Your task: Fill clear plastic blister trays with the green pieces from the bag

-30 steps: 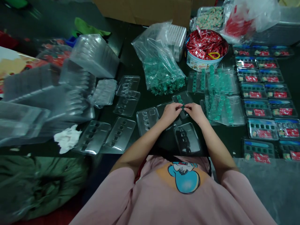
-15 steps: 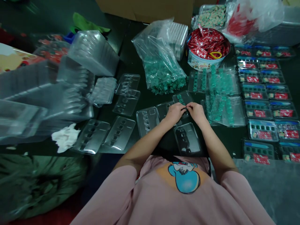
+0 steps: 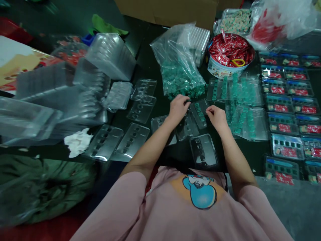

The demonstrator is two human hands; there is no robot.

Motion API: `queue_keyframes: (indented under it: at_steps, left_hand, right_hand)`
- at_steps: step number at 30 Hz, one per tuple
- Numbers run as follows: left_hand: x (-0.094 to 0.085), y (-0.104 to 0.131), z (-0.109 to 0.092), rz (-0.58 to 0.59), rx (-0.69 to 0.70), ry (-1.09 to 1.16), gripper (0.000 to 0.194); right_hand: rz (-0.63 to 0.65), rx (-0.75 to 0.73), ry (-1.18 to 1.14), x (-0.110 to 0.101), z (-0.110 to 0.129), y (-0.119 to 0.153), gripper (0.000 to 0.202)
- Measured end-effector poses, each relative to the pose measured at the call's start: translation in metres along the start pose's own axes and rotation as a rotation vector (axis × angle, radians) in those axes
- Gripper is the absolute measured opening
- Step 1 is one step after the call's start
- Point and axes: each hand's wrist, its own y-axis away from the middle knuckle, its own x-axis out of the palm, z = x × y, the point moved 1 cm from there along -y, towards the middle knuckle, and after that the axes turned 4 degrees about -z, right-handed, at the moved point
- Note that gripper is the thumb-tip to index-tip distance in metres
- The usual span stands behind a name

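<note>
My left hand (image 3: 178,107) is at the near edge of a heap of small green pieces (image 3: 184,88), which lie in and around the mouth of a clear plastic bag (image 3: 173,47). Its thumb and fingers are bent and slightly apart. Between my hands lies a clear blister tray (image 3: 200,113) with a row of green pieces in its pockets. My right hand (image 3: 217,117) is by the tray's right edge, thumb and forefinger pinched together; whatever they hold is too small to make out. Another clear tray (image 3: 203,150) lies nearer my body, its pockets without green pieces.
Stacks of clear trays (image 3: 62,103) and a crumpled white tissue (image 3: 77,142) are on the left. Filled trays (image 3: 240,90) with green rows lie to the right. Beyond are a round tin (image 3: 223,70) of red packets and columns of packed sets (image 3: 283,127).
My hands have parted from over the tray. The left went up and left to the green heap; the right shifted to the tray's right side. The tray's green row now shows fully.
</note>
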Motion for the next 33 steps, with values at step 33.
queue_keyframes:
  at_steps: [33]
  left_hand:
    - [-0.030, 0.038, -0.013, 0.217, -0.351, 1.004, 0.032]
  right_hand:
    - [0.475, 0.105, -1.067, 0.029, 0.052, 0.007, 0.043]
